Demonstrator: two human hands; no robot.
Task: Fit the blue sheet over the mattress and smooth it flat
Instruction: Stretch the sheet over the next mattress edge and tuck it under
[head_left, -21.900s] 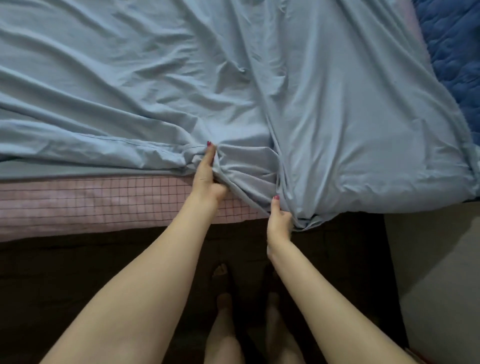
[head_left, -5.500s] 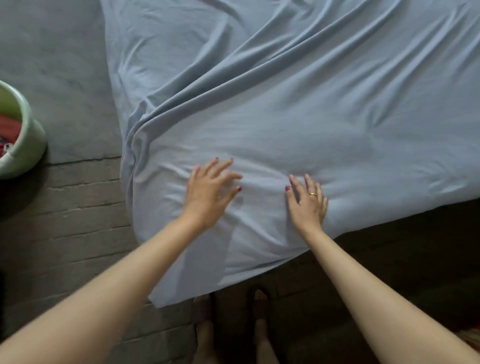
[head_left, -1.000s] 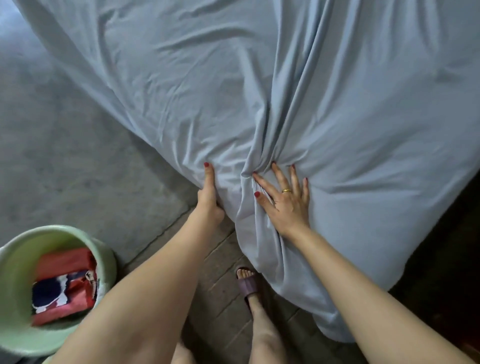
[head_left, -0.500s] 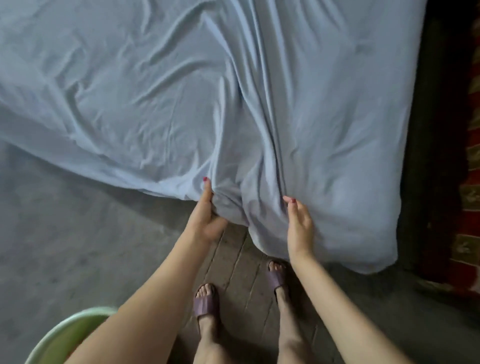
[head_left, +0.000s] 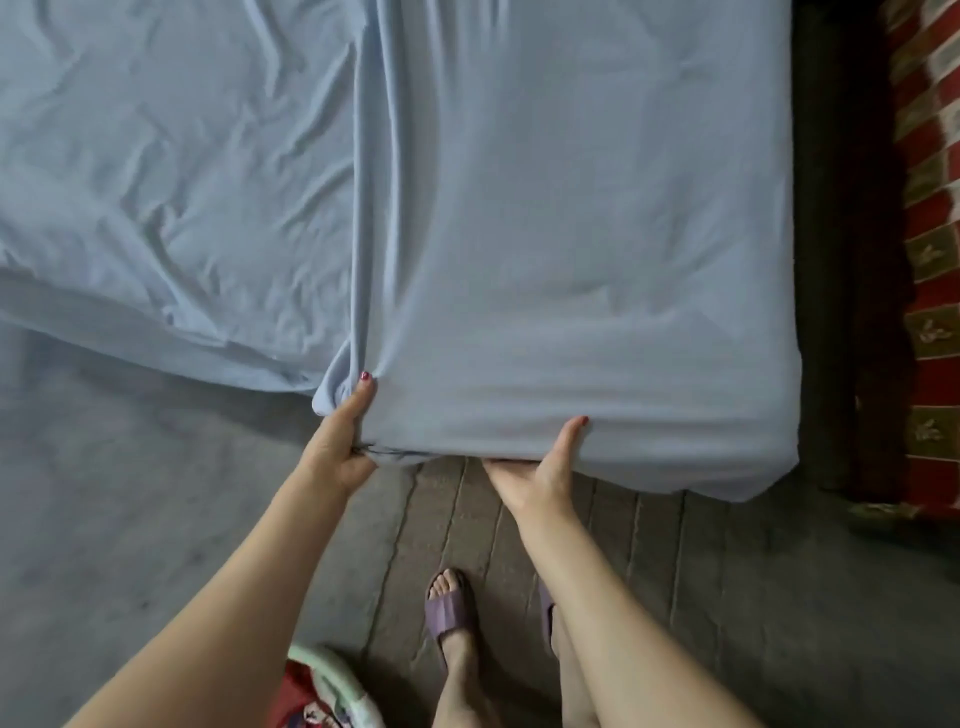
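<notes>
Blue sheet (head_left: 545, 218) covers the mattress across the upper and middle frame, pulled down over the near edge and the corner at right centre, where it lies fairly smooth.

Nearest the camera, at the bottom of the frame, a person's two forearms reach forward above feet in purple slippers (head_left: 451, 613) on a floor of grey boards (head_left: 675, 561). The rim of a pale green basin (head_left: 332, 680) holding red and patterned cloth shows at bottom centre.

At the bed's near edge, the left hand (head_left: 340, 441) grips a bunched fold of the sheet: its thumb, nail painted red, presses on the cloth from above while the fingers curl underneath, mostly hidden. Just to its right the right hand (head_left: 540, 467) takes the lower hem, thumb laid against the side of the cloth and the fingers tucked under the edge, out of sight.

From the left hand a long ridge of gathered fabric runs straight up the frame. Left of that ridge the sheet lies loose and heavily wrinkled, draping toward the grey floor.

Along the far right edge runs a dark bed frame (head_left: 841, 260), then a red patterned rug (head_left: 930, 208).
</notes>
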